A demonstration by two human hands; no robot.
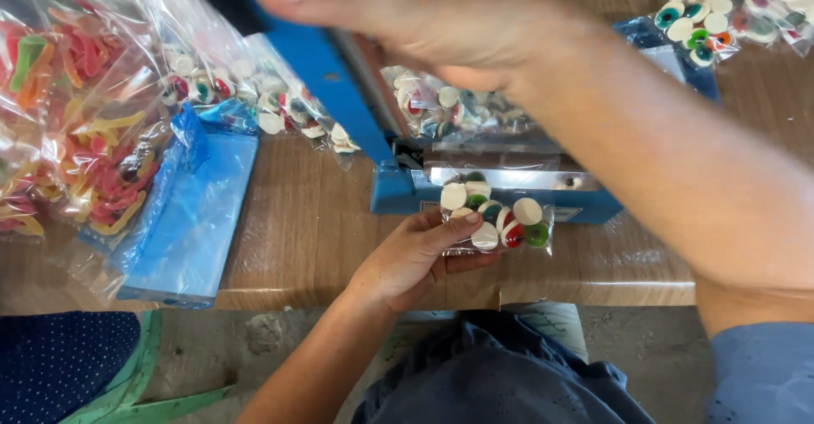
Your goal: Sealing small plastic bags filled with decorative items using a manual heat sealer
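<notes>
The left hand pinches a small clear plastic bag of round white and coloured candies by its lower edge, just before the blue heat sealer. The bag seems light, soft and slippery. The right hand, probably clenched on the sealer's blue arm, is blurred.

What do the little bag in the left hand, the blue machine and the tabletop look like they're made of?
Little bag: thin clear plastic film, glossy; the round candies show through it. Blue machine: probably painted metal, with a bare silvery bar on top. Tabletop: wood or a wood-look laminate; brown grain lines with a slight sheen.
</notes>
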